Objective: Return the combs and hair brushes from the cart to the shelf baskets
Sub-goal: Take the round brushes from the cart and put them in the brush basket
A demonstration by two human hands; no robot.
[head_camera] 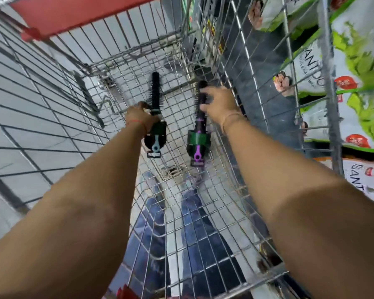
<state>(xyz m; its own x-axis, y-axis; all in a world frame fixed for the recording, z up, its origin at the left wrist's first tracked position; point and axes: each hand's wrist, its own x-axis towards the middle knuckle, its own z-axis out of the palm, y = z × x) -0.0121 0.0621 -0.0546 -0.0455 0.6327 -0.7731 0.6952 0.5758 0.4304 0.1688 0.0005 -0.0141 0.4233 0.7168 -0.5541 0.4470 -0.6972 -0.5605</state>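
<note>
From the head view, both arms reach down into the wire cart (121,67). The left hand (139,117) is wrapped around the middle of a round brush with a blue handle (155,93), likely to lift it out. The right hand (219,104) grips the bristle part of a round brush with a purple handle (198,145), its handle pointing back toward the person. Nothing else seems to lie in the cart near the hands. No shelf baskets show; white and green bags (358,83) sit beyond the right hand.

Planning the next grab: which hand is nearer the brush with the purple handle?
Right. The right hand grips the purple-handled brush by its bristle end; the left hand holds the blue-handled brush beside it.
</note>
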